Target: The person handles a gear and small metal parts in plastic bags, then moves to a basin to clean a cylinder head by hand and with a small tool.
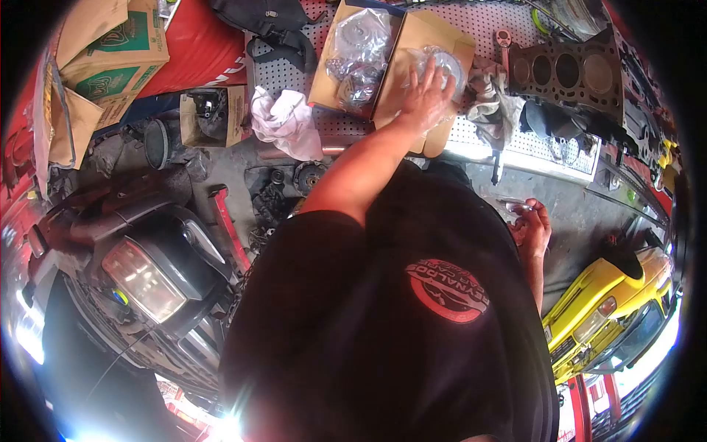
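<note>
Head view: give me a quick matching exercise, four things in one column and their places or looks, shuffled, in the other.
1. engine block
2. pale pink cloth
3. yellow vehicle
4. left hand

A. over a plastic-wrapped round part
B. toward the lower right of the view
C. with a row of round bores
D. crumpled, left of the open cardboard box

Pairs: 1-C, 2-D, 3-B, 4-A

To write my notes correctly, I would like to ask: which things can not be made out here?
All in the head view:
Bagged disc: partly hidden by the left hand and plastic glare.
Metal piece: too small, partly covered by the right hand.
Other bagged parts: details obscured by shiny plastic.
Yellow vehicle: far end cut off by the round border.
</note>
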The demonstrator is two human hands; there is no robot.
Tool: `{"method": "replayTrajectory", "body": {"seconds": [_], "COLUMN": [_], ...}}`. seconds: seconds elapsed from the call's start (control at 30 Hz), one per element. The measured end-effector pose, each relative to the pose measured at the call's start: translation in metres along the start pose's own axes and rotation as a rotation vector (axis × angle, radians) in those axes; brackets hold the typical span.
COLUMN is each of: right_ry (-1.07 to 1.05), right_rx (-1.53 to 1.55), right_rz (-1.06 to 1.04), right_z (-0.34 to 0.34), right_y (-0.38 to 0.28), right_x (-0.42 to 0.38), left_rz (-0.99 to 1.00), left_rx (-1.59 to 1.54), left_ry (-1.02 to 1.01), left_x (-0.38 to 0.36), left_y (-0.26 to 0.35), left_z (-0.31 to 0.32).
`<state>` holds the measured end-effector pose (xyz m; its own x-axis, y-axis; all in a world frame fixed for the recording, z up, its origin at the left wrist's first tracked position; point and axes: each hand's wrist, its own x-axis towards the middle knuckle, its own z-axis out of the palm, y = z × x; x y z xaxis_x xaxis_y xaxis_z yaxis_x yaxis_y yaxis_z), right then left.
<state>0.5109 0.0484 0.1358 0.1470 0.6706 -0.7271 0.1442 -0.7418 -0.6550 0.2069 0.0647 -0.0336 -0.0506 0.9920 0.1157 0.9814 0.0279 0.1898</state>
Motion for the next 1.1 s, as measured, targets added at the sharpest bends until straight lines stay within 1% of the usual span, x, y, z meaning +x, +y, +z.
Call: {"method": "replayTrajectory", "body": {"seconds": [0.03, 0.07, 0.17, 0.23, 0.27, 0.3, 0.33, 0.37, 0.4, 0.5, 0.53, 0.6, 0.63, 0.67, 0.7, 0.77, 0.83, 0.87, 0.9, 0.97, 1.0, 1.03, 1.07, 1.1], "right_ry": [-0.011, -0.029, -0.049, -0.051, -0.035, -0.022, -0.059, -0.051, -0.048, -0.045, -0.046, -0.039, -0.061, -0.082, -0.104, -0.159, -0.214, -0.261, -0.306, -0.385, -0.42, -0.457, -0.461, -0.45], "right_rx": [-0.006, 0.0, -0.021, -0.239, -0.171, -0.105, -0.077, -0.08, -0.083, -0.039, -0.03, -0.061, -0.007, 0.043, 0.093, 0.062, 0.03, -0.016, -0.063, -0.158, -0.207, -0.255, -0.185, -0.193], "right_rz": [0.0, 0.001, -0.015, -0.227, -0.153, -0.076, -0.069, -0.077, -0.084, -0.087, -0.076, -0.071, -0.059, -0.043, -0.029, -0.019, -0.014, -0.028, -0.041, -0.083, -0.11, -0.138, -0.167, -0.158], "right_z": [0.002, 0.003, 0.009, -0.015, -0.002, 0.004, 0.001, -0.002, -0.002, 0.002, 0.001, -0.001, 0.0, -0.001, 0.002, 0.011, 0.022, 0.03, 0.038, 0.049, 0.054, 0.059, 0.066, 0.07], "right_y": [-0.001, 0.0, -0.008, 0.016, 0.002, -0.006, -0.004, -0.005, -0.005, -0.004, -0.004, -0.003, -0.002, -0.002, -0.002, -0.006, -0.01, -0.011, -0.013, -0.016, -0.016, -0.018, -0.02, -0.023], "right_x": [0.0, 0.001, -0.001, 0.027, 0.016, 0.01, 0.015, 0.015, 0.016, 0.014, 0.014, 0.013, 0.011, 0.008, 0.007, 0.005, 0.004, 0.006, 0.01, 0.021, 0.028, 0.033, 0.034, 0.031], "left_rz": [-0.011, -0.006, -0.289, -0.166, -0.088, -0.056, -0.028, -0.002, 0.014, -0.069, -0.057, -0.209, -0.284, -0.271, -0.291, -0.331, -0.319, -0.24, -0.248, -0.201, -0.162, -0.165, -0.17, -0.177], "left_rx": [-0.021, -0.055, -0.271, 0.066, 0.079, 0.073, 0.07, 0.071, 0.074, -0.035, -0.054, -0.246, -0.345, -0.537, -0.653, -0.886, -1.203, -1.318, -1.462, -1.532, -1.555, -1.578, -1.599, -1.62], "left_ry": [0.01, -0.113, -0.443, -0.348, -0.285, -0.281, -0.276, -0.272, -0.194, -0.329, -0.199, -0.173, -0.16, -0.024, 0.022, 0.121, 0.015, -0.017, -0.126, -0.234, -0.295, -0.326, -0.358, -0.392], "left_x": [-0.005, -0.014, -0.037, -0.055, -0.055, -0.055, -0.055, -0.055, -0.053, -0.047, -0.048, -0.044, -0.042, -0.048, -0.047, -0.038, -0.03, -0.027, -0.022, -0.015, -0.014, -0.013, -0.013, -0.014], "left_y": [0.009, 0.016, 0.027, 0.016, 0.011, 0.012, 0.011, 0.009, 0.009, 0.012, 0.009, 0.009, 0.011, 0.007, 0.011, 0.023, 0.034, 0.039, 0.044, 0.051, 0.051, 0.049, 0.045, 0.041], "left_z": [-0.002, -0.009, -0.05, -0.005, -0.014, -0.013, -0.009, -0.005, -0.01, -0.03, -0.02, -0.032, -0.036, 0.0, -0.008, -0.045, -0.062, -0.073, -0.087, -0.113, -0.12, -0.12, -0.121, -0.121]}}
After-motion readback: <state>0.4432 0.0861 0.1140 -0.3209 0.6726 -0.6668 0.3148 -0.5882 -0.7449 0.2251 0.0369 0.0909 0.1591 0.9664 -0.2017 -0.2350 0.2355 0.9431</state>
